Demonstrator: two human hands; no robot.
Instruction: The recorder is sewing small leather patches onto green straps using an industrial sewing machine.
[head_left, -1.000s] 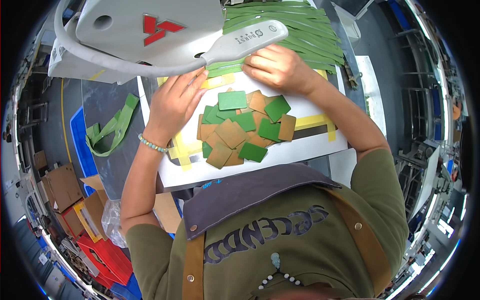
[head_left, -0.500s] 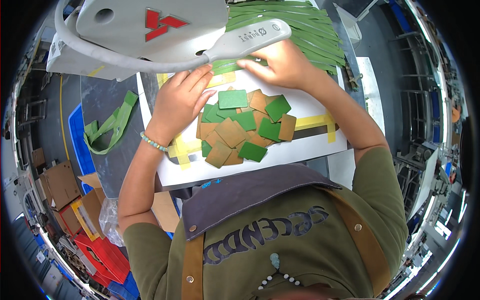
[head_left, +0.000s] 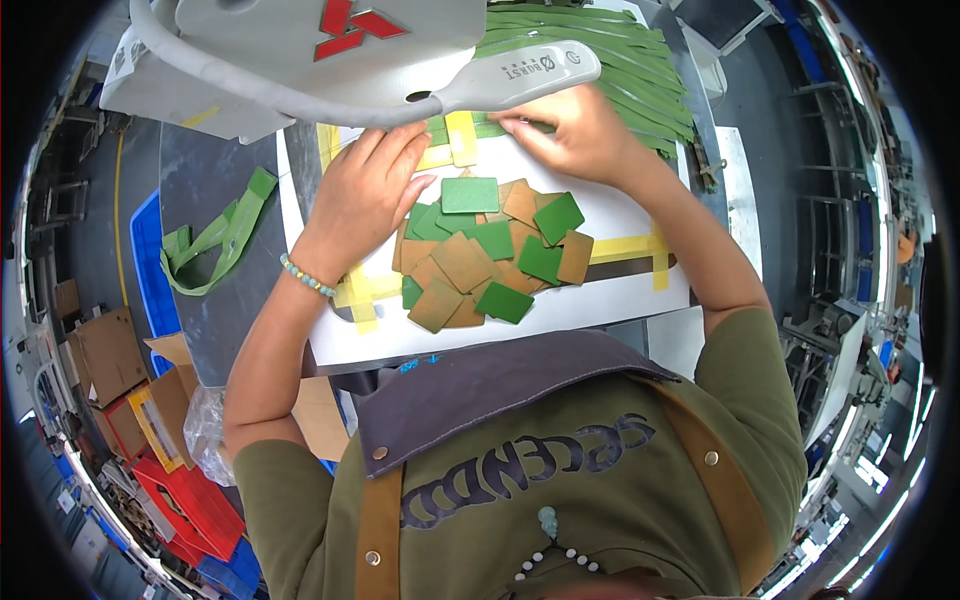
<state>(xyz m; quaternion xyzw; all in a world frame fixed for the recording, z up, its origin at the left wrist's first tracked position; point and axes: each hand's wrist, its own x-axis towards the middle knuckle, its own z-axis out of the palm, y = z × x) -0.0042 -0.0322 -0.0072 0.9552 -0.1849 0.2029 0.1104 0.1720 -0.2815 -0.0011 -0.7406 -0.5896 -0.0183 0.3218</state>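
A green strap (head_left: 484,130) lies across the white board, under the head of a white machine. My left hand (head_left: 375,185) rests at the strap's left part, fingers stretched out flat and thumb apart; its fingertips are partly behind the lamp's neck. At the strap's right part, the thumb and fingers of my right hand (head_left: 580,135) close on it, partly hidden by the lamp handle. Just nearer to me lies a loose pile of small rectangular pieces, some brown (head_left: 464,262), some green (head_left: 505,303). One green piece (head_left: 469,195) lies on top at the far edge.
The white machine (head_left: 290,60) with its gooseneck lamp (head_left: 520,75) overhangs the far side. Many green straps (head_left: 590,65) are spread at the back right. Another strap (head_left: 235,240) lies folded on the left. Yellow tape (head_left: 461,138) marks the board. Cardboard boxes (head_left: 110,365) stand lower left.
My right hand has shifted slightly right and nearer to me. More yellow tape shows between my hands. The whole view has moved a little; the pile looks unchanged.
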